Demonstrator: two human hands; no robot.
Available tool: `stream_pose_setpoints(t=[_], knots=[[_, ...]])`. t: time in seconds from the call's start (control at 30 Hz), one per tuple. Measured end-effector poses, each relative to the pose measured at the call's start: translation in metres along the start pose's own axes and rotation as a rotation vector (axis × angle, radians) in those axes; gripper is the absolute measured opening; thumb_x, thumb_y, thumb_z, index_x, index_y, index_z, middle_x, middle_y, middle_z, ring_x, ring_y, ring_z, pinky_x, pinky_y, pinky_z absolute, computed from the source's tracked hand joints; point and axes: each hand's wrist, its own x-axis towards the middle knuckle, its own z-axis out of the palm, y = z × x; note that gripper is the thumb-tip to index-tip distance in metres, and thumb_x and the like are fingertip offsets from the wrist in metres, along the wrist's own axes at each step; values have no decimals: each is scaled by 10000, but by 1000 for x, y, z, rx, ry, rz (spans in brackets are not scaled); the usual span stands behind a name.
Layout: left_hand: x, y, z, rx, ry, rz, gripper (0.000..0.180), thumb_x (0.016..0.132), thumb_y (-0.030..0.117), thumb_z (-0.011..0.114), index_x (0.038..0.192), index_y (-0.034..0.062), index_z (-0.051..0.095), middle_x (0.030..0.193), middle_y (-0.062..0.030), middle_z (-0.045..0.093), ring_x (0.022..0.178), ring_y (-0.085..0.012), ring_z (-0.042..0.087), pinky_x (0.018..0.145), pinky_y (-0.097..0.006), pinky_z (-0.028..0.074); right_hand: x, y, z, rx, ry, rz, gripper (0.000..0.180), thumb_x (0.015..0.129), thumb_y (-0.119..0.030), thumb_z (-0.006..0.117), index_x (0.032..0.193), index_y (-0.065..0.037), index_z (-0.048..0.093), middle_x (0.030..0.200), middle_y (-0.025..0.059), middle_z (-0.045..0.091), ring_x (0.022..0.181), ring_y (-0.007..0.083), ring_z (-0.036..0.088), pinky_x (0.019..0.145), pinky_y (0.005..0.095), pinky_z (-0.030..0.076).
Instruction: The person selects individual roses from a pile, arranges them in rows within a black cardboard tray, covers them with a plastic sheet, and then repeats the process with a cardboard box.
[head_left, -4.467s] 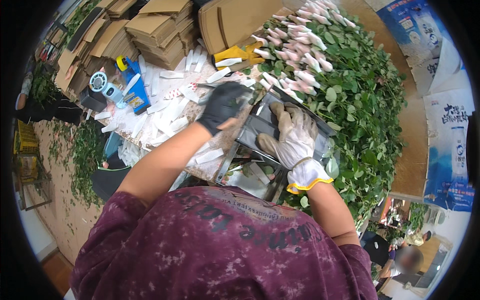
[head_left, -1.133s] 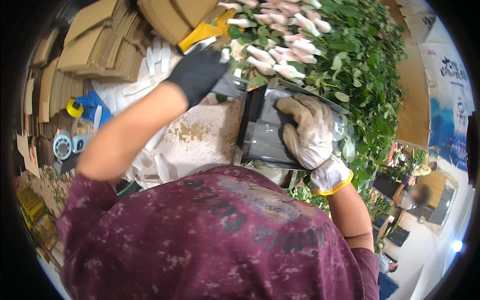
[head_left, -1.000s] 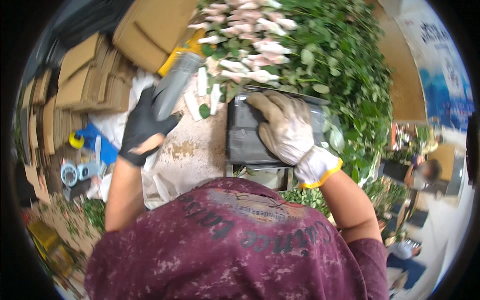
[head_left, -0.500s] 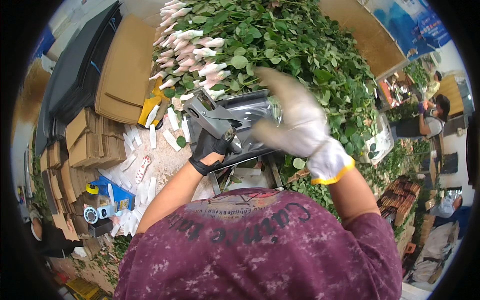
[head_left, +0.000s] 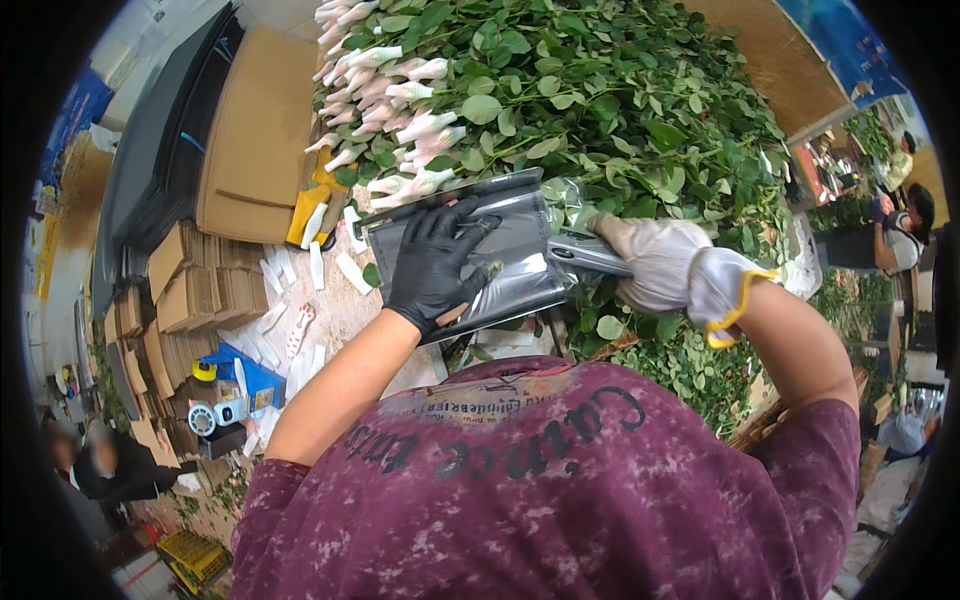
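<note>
Shifted from left to right since the earlier frame, a grey, elongated stapler [head_left: 590, 258] meets the right edge of a flat, black, rectangular holder [head_left: 525, 220] covered with glossy clear film. The right hand [head_left: 655, 260], in an off-white knit glove, wraps the stapler; whether its jaws have closed cannot be told. The left hand [head_left: 440, 262], black-gloved, is spread flat on the holder. Fastening the film's edge appears to be the step in hand; the next move would call for a firm squeeze, the left palm steadying. Beyond, the pale, speckled counter [head_left: 335, 322] carries leafy green stems [head_left: 600, 120] with white-sleeved pink flower heads [head_left: 420, 125].
</note>
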Motion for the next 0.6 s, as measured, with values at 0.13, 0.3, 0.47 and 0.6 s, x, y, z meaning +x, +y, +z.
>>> stream_pose_setpoints(t=[0.13, 0.3, 0.47, 0.6], knots=[[2, 2, 2, -33, 50, -39, 508, 811, 272, 696, 1309, 213, 618, 1384, -111, 523, 1253, -351, 468, 1068, -462, 347, 14, 19, 13, 112, -36, -233, 586, 750, -94, 621, 1312, -96, 454, 991, 200, 676, 932, 372, 671, 781, 442, 529], [1, 3, 3, -15, 56, -54, 508, 810, 236, 696, 1312, 240, 620, 1400, -99, 522, 1280, -335, 458, 1086, -447, 338, 20, 21, 40, 112, 56, -169, 450, 765, -116, 638, 1201, -93, 531, 937, 189, 678, 870, 375, 675, 740, 464, 534], [5, 0, 4, 52, 100, 30, 457, 881, 268, 683, 1321, 173, 599, 1367, -122, 547, 1266, -330, 491, 1075, -431, 373, 18, 19, 24, -64, 99, -145, 383, 767, -168, 648, 1133, -80, 580, 901, 181, 689, 846, 381, 685, 735, 457, 550], [-20, -7, -11, -680, 401, -214, 352, 897, 118, 615, 1240, 44, 604, 1267, -159, 595, 1178, -318, 565, 1034, -385, 422, -13, 16, -30, -9, 195, -11, 453, 767, -148, 615, 1216, -94, 579, 934, 193, 694, 877, 371, 678, 751, 436, 547]])
